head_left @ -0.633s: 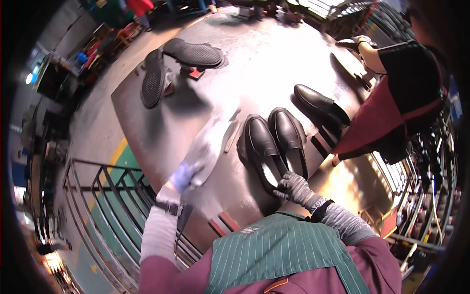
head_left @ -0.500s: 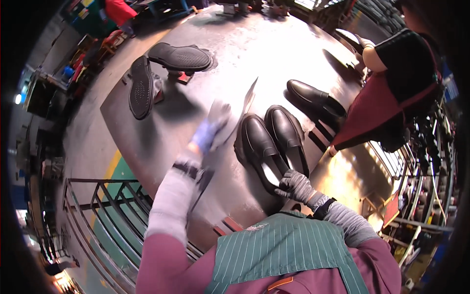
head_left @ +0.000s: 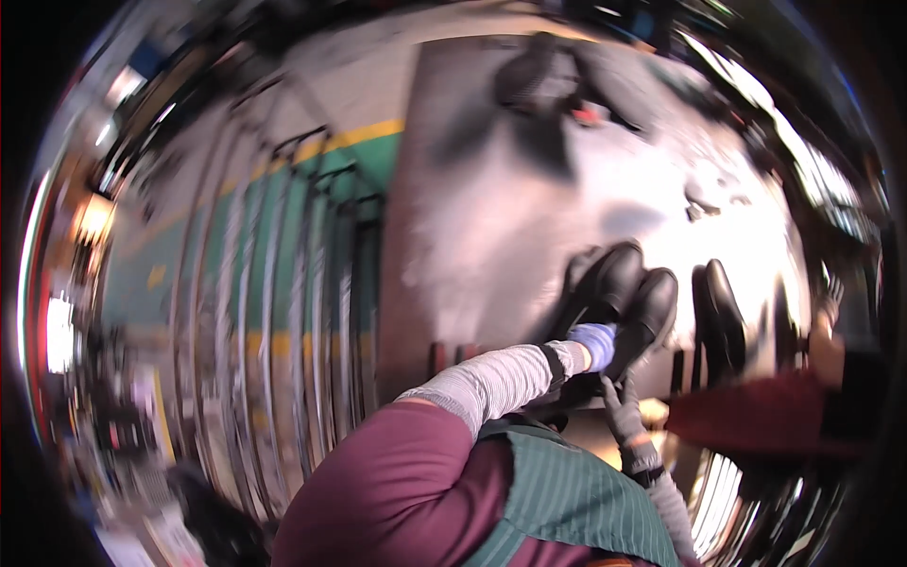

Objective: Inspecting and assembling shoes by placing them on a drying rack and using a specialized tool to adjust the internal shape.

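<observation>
A pair of black leather loafers, the left loafer (head_left: 614, 274) and the right loafer (head_left: 654, 304), stand side by side on the grey table (head_left: 453, 236), toes pointing away from me. My left hand (head_left: 593, 344), in a bluish-purple glove, is closed at the opening of the pair; its fingertips are blurred and partly hidden. Just behind the heel of the right loafer is my right hand (head_left: 625, 414), grey-gloved, with its fingers stretched and apart. Motion blur hides whether it touches the heel.
Another black loafer (head_left: 722, 317) stands to the right, near a co-worker's dark red clothing (head_left: 756, 416). Upturned shoes (head_left: 525, 80) rest on stands at the table's far side. Left of the table, a metal bar rack (head_left: 283, 283) stands over green floor (head_left: 378, 170) with a yellow line.
The view has swung left, so the table sits further right. My left hand has moved from the table beside the loafers onto the pair. My right hand's fingers have straightened off the heel.
</observation>
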Motion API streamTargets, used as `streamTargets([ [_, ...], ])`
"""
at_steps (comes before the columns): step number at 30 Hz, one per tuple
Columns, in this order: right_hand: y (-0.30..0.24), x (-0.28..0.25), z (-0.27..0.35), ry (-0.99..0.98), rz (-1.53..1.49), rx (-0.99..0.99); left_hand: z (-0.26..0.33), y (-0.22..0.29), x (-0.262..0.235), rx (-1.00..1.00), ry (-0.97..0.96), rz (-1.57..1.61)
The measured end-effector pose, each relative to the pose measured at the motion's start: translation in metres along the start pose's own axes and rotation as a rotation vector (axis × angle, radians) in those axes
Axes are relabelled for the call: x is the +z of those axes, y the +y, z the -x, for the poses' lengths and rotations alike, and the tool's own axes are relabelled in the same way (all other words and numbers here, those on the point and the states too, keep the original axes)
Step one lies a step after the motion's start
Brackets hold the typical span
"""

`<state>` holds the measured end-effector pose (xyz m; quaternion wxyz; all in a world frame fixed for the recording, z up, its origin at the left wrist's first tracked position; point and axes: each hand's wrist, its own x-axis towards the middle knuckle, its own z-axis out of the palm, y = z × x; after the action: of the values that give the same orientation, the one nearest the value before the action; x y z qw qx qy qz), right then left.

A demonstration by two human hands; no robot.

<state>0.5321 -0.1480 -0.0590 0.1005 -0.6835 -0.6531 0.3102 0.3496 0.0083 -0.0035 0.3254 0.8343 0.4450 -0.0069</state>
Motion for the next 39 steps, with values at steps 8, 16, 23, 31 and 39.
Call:
streamTargets([
  [8, -0.042, -0.064, -0.003, -0.388, -0.724, -0.093, 0.317, -0.023, -0.024, -0.653, 0.643, 0.475],
  [16, -0.105, -0.039, -0.072, -0.532, -0.442, -0.558, 0.564, 0.008, 0.101, -1.529, 1.350, 0.384],
  [23, -0.173, -0.021, -0.080, -0.693, -0.492, -0.569, 0.727, -0.040, 0.162, -1.765, 1.266, 0.099],
  [31, -0.187, -0.027, -0.090, -0.387, -0.420, -0.338, 0.558, -0.124, -0.003, -1.627, 1.124, -0.291],
  [39, -0.186, -0.076, -0.164, 0.062, -0.555, -0.001, 0.155, -0.275, -0.238, -0.302, 0.849, 0.059],
])
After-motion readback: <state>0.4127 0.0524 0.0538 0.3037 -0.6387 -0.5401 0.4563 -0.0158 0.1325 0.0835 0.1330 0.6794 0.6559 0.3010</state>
